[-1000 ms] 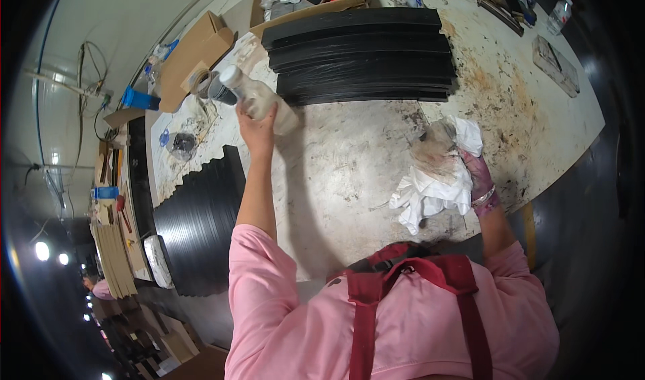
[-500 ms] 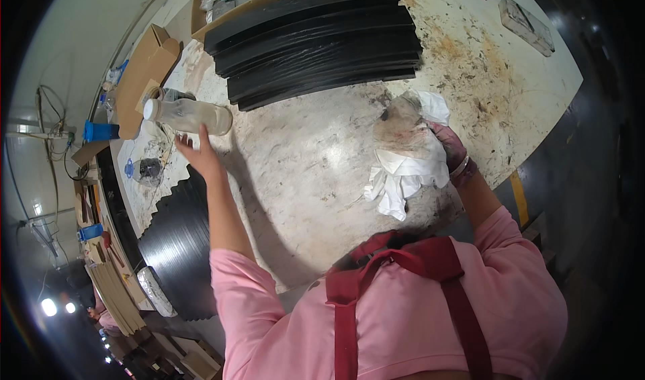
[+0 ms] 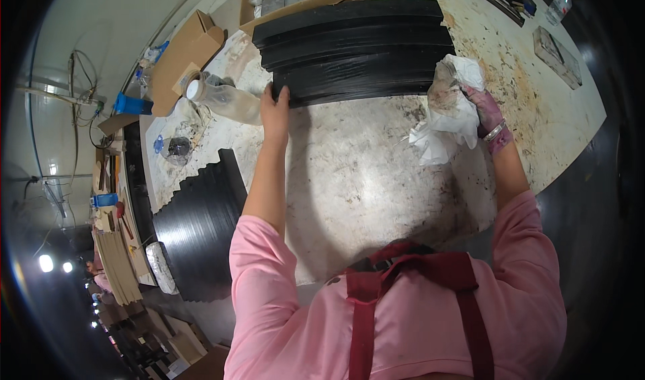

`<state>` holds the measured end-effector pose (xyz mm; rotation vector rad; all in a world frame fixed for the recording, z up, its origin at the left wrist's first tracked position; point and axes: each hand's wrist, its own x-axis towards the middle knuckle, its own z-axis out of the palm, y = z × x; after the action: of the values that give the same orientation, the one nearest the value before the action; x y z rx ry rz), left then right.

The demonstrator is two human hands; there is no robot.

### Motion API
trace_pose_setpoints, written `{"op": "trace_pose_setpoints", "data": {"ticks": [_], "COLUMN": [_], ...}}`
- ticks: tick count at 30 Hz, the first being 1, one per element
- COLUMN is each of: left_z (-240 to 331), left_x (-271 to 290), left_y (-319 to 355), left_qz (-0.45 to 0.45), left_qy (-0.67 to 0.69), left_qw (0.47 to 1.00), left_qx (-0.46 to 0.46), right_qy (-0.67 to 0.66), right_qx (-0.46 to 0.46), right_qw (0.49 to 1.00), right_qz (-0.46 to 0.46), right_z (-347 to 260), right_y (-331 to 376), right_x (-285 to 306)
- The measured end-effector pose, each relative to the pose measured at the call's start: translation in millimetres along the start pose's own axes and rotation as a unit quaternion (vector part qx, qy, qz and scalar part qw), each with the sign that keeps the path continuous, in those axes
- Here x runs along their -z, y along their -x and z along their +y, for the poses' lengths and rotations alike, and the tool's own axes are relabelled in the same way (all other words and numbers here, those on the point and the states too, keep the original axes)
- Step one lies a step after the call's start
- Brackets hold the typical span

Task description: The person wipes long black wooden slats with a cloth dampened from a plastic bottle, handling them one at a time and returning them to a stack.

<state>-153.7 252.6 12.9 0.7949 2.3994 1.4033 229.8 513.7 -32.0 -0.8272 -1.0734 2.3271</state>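
Note:
My left hand (image 3: 275, 115) is at the near left corner of a stack of long black strips (image 3: 356, 51), its fingers apart. The thumb side overlaps the end of the nearest strip; whether it presses on it I cannot tell. My right hand (image 3: 487, 113), in a purplish stained glove, is closed on a crumpled white rag (image 3: 447, 121) with brown smears. That rag is against the right end of the stack and hangs down in front of it. Left of my left hand, a translucent bottle (image 3: 228, 103) with a white cap lies on its side.
More black strips (image 3: 205, 229) with stepped ends lie at the table's left edge. Behind the stack is a cardboard box (image 3: 302, 5) of odds and ends. A folded carton (image 3: 185, 61) stands far left, and a stained block (image 3: 557, 56) lies far right on the worn white table (image 3: 363, 172).
My left hand has moved right and forward, from beside the bottle to the stack's left end. My right hand has carried the rag forward to the stack's right end. The view has shifted.

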Motion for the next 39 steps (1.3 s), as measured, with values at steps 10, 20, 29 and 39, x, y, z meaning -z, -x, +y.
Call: {"op": "trace_pose_setpoints", "data": {"ticks": [10,20,29,39], "left_z": [1.9,-36.3,-13.7,-10.5], "left_x": [31.6,63.4,58.7,103.8], "left_y": [50.5,195.2,182.1,265.8], "left_qz": [-0.015,-0.014,-0.131,-0.239], "left_qy": [0.153,-0.101,-0.256,-0.128], "left_qw": [0.984,0.995,0.94,0.958], "left_qx": [0.095,0.001,-0.183,-0.09], "right_qy": [0.179,0.236,0.004,0.148], "right_qx": [0.113,0.148,0.043,0.221], "right_qw": [0.977,0.954,0.987,0.961], "right_qz": [0.035,0.114,0.152,0.071], "right_z": [-3.3,43.5,9.8,-48.2], "right_y": [15.5,116.3,139.8,240.8], "right_x": [-21.4,-44.3,-11.2,-16.3]}}
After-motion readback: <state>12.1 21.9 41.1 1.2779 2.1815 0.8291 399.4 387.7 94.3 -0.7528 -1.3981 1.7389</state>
